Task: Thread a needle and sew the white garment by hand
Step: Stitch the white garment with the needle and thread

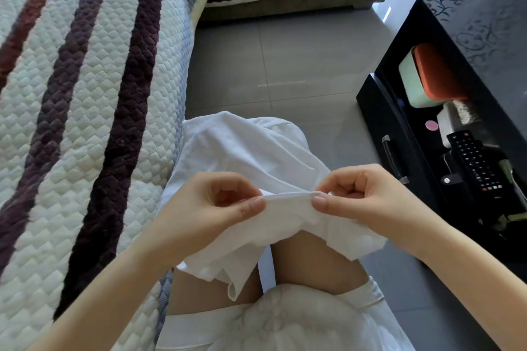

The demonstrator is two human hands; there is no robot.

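Both hands pinch a folded edge of the white garment [242, 151]: the left hand [216, 205] and right hand [359, 196] each clamp it between thumb and curled fingers. Beyond the grip the cloth drapes over the knees; below it, folds hang loose.

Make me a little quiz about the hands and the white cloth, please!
1. True or false: the left hand and the right hand both pinch the white garment.
2. On which side does the remote control lie? A) the right hand's side B) the left hand's side C) under the garment
3. Fill in the missing word: the quilted sofa cover has dark ___ running along it.

Key: 1 true; 2 A; 3 stripes.
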